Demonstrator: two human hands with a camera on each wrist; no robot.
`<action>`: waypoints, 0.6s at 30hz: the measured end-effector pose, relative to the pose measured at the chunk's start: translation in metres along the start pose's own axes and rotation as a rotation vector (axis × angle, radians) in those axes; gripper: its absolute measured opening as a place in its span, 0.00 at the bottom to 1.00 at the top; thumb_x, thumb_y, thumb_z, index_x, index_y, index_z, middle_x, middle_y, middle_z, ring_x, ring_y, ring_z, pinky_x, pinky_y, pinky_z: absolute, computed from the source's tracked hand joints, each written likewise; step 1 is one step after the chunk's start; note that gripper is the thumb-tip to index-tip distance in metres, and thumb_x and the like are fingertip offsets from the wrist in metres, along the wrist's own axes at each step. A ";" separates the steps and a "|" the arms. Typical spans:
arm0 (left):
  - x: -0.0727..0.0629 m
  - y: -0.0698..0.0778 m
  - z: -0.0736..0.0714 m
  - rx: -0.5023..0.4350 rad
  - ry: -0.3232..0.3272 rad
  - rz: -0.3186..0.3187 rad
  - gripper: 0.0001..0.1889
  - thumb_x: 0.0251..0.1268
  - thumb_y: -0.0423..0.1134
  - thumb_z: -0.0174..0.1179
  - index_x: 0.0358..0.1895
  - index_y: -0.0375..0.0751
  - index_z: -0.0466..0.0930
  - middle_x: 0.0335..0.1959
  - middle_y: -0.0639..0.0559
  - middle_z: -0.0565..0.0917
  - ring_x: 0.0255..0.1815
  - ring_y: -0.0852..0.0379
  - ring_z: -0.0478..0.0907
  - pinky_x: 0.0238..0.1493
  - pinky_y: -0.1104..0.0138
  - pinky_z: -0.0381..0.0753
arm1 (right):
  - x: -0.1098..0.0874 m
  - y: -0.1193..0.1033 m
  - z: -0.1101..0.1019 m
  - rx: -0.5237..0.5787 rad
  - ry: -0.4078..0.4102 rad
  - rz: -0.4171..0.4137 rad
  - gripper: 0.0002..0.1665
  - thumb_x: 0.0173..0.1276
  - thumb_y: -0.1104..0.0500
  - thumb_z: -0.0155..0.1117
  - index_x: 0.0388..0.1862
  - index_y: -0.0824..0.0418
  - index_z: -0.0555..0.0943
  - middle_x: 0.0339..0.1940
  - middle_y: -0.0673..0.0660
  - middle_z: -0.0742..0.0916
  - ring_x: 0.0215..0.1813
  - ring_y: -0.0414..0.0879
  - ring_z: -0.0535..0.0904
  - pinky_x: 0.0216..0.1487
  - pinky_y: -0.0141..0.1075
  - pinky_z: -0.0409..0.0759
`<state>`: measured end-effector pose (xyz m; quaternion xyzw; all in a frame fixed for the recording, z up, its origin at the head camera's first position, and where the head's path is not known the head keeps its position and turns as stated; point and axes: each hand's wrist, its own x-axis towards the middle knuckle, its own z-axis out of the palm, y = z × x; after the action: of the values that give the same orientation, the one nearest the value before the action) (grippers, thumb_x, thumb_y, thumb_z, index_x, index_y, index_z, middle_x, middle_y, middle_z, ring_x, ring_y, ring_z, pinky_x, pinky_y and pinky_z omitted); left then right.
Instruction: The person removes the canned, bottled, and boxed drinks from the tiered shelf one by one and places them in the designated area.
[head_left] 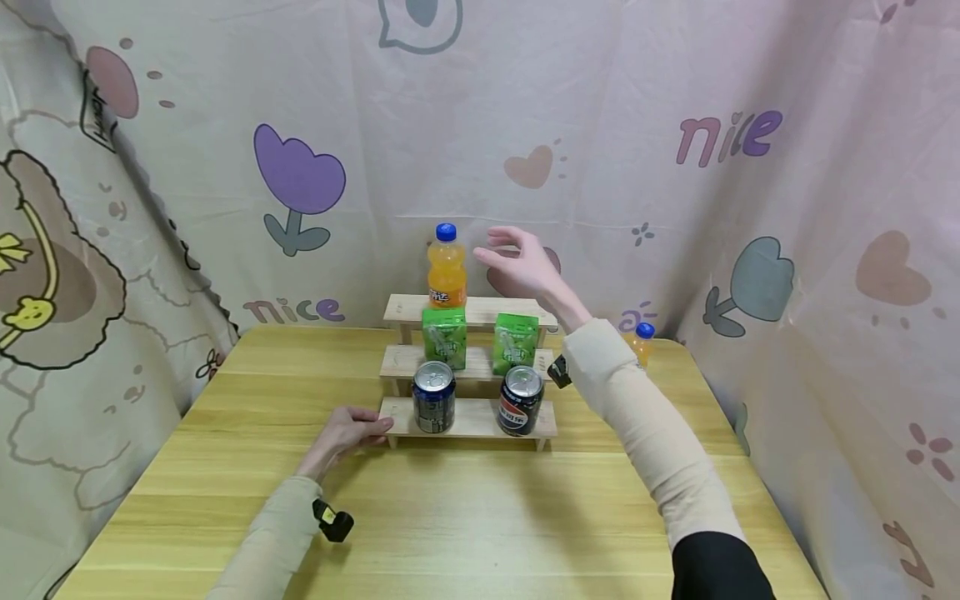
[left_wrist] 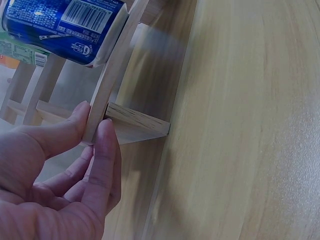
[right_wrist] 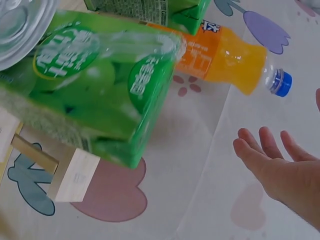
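Observation:
A three-tier wooden shelf (head_left: 472,421) stands on the table. My left hand (head_left: 348,432) pinches the left end of its lowest board between thumb and fingers, as the left wrist view shows. An orange drink bottle (head_left: 447,271) with a blue cap stands on the left of the top tier. Just right of it, my right hand (head_left: 528,262) is raised above the top board, fingers loosely spread and holding nothing. Two green drink cartons (head_left: 446,337) sit on the middle tier. On the lowest tier are two dark blue soda cans (head_left: 433,400), one left and one right.
Another orange bottle (head_left: 643,342) with a blue cap stands at the table's back right, partly hidden by the right sleeve (head_left: 630,417). A printed curtain (head_left: 480,125) hangs behind and beside the wooden table (head_left: 285,383).

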<state>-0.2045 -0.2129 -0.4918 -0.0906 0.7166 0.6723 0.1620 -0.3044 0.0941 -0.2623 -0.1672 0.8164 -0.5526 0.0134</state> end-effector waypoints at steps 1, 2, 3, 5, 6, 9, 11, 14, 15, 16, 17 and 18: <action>0.000 0.000 0.000 -0.001 -0.001 0.000 0.21 0.70 0.26 0.63 0.57 0.10 0.71 0.31 0.50 0.85 0.30 0.62 0.86 0.38 0.73 0.92 | 0.001 0.000 0.002 0.004 -0.004 -0.002 0.35 0.76 0.54 0.65 0.77 0.63 0.67 0.75 0.67 0.74 0.78 0.61 0.70 0.82 0.50 0.71; 0.000 0.000 0.000 -0.002 -0.002 0.001 0.20 0.70 0.26 0.63 0.56 0.10 0.71 0.31 0.51 0.85 0.30 0.62 0.86 0.38 0.73 0.91 | 0.002 0.000 0.003 0.008 -0.008 -0.003 0.35 0.76 0.54 0.65 0.77 0.63 0.67 0.75 0.67 0.74 0.78 0.61 0.70 0.82 0.50 0.70; 0.000 -0.001 0.000 -0.006 -0.002 0.002 0.19 0.70 0.25 0.63 0.55 0.10 0.72 0.31 0.51 0.85 0.29 0.62 0.86 0.37 0.73 0.91 | 0.003 0.000 0.005 0.013 -0.011 -0.005 0.35 0.76 0.54 0.65 0.77 0.62 0.67 0.75 0.67 0.74 0.78 0.61 0.70 0.82 0.50 0.70; 0.000 -0.001 0.001 -0.009 -0.001 0.004 0.19 0.70 0.25 0.63 0.55 0.10 0.72 0.30 0.51 0.84 0.29 0.62 0.86 0.37 0.73 0.91 | 0.005 0.001 0.008 0.020 -0.016 -0.009 0.35 0.76 0.54 0.64 0.77 0.62 0.67 0.75 0.67 0.74 0.78 0.61 0.70 0.82 0.51 0.71; 0.000 -0.001 0.000 -0.009 -0.003 0.006 0.19 0.70 0.25 0.63 0.55 0.10 0.72 0.30 0.51 0.84 0.29 0.62 0.86 0.37 0.73 0.91 | 0.006 0.001 0.009 0.019 -0.017 -0.010 0.35 0.77 0.53 0.64 0.77 0.62 0.67 0.75 0.66 0.74 0.78 0.60 0.70 0.82 0.51 0.71; 0.001 -0.002 0.000 -0.004 -0.007 0.010 0.20 0.70 0.25 0.63 0.56 0.10 0.71 0.31 0.51 0.84 0.30 0.62 0.86 0.38 0.73 0.92 | 0.009 0.003 0.013 0.020 -0.016 -0.010 0.35 0.77 0.52 0.64 0.77 0.61 0.67 0.75 0.65 0.74 0.78 0.59 0.70 0.81 0.50 0.71; 0.001 -0.002 -0.001 -0.001 -0.006 0.011 0.20 0.70 0.25 0.63 0.56 0.10 0.71 0.31 0.51 0.85 0.30 0.62 0.86 0.38 0.73 0.92 | 0.011 0.004 0.016 0.021 -0.016 -0.011 0.35 0.77 0.52 0.64 0.77 0.60 0.67 0.76 0.65 0.74 0.78 0.59 0.70 0.82 0.51 0.71; 0.002 -0.002 -0.001 -0.003 -0.003 0.008 0.20 0.70 0.26 0.63 0.56 0.10 0.70 0.32 0.51 0.85 0.30 0.62 0.86 0.38 0.73 0.91 | 0.014 0.004 0.020 0.026 -0.018 -0.011 0.35 0.77 0.51 0.64 0.78 0.60 0.67 0.76 0.65 0.74 0.78 0.59 0.69 0.82 0.51 0.70; 0.002 -0.002 -0.001 -0.005 -0.002 0.006 0.21 0.70 0.26 0.63 0.56 0.10 0.70 0.32 0.51 0.85 0.30 0.62 0.86 0.38 0.74 0.91 | 0.015 0.004 0.022 0.024 -0.020 -0.011 0.36 0.77 0.51 0.64 0.78 0.60 0.67 0.76 0.65 0.73 0.78 0.59 0.69 0.82 0.51 0.70; 0.003 -0.002 -0.001 -0.005 0.000 0.004 0.21 0.70 0.26 0.63 0.57 0.10 0.70 0.32 0.51 0.85 0.30 0.62 0.86 0.37 0.74 0.91 | 0.015 0.004 0.023 0.026 -0.021 -0.010 0.36 0.77 0.51 0.64 0.78 0.60 0.66 0.76 0.65 0.73 0.79 0.59 0.69 0.82 0.51 0.70; 0.003 -0.002 -0.001 -0.006 0.002 0.002 0.21 0.70 0.26 0.63 0.57 0.10 0.70 0.32 0.51 0.85 0.31 0.62 0.86 0.37 0.74 0.91 | 0.016 0.004 0.025 0.031 -0.022 -0.010 0.36 0.77 0.50 0.64 0.78 0.60 0.66 0.76 0.65 0.73 0.79 0.59 0.69 0.82 0.52 0.70; 0.003 -0.002 -0.001 -0.007 0.003 0.001 0.22 0.70 0.25 0.63 0.57 0.09 0.69 0.32 0.51 0.85 0.31 0.62 0.86 0.37 0.74 0.91 | 0.017 0.004 0.026 0.034 -0.021 -0.010 0.37 0.77 0.50 0.64 0.78 0.60 0.66 0.76 0.65 0.73 0.79 0.59 0.69 0.82 0.52 0.70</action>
<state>-0.2064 -0.2136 -0.4950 -0.0917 0.7147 0.6747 0.1601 -0.3157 0.0669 -0.2730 -0.1770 0.8057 -0.5648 0.0220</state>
